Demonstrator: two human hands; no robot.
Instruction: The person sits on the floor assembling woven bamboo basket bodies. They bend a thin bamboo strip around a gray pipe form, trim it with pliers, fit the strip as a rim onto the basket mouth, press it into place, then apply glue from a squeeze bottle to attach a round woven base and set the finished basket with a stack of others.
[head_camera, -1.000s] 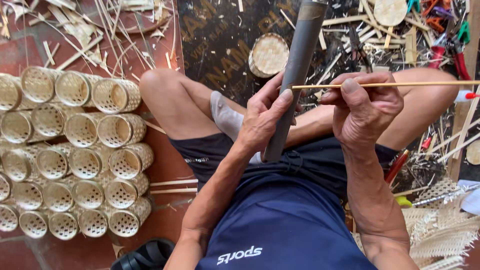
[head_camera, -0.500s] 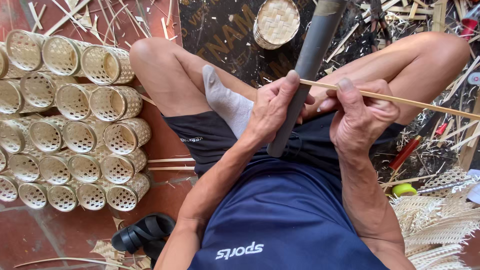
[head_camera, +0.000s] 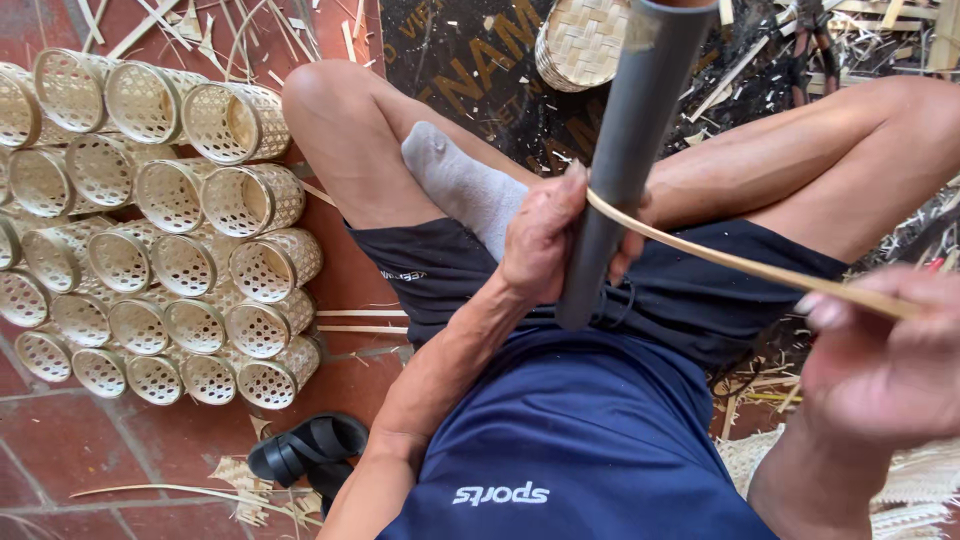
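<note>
Left hand (head_camera: 545, 240) clamps the grey plastic pipe (head_camera: 625, 160); right hand (head_camera: 880, 370) pinches the thin bamboo strip (head_camera: 740, 262) bent across it, likely bending—next needs steady pull.

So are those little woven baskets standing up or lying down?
Lying down. The woven baskets rest on their sides in stacked rows, round openings facing sideways, on the red tile floor.

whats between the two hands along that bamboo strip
In the head view, only the thin bamboo strip spans the gap from the left hand on the grey tube to the right hand; beneath it lie dark shorts and a thigh.
</note>
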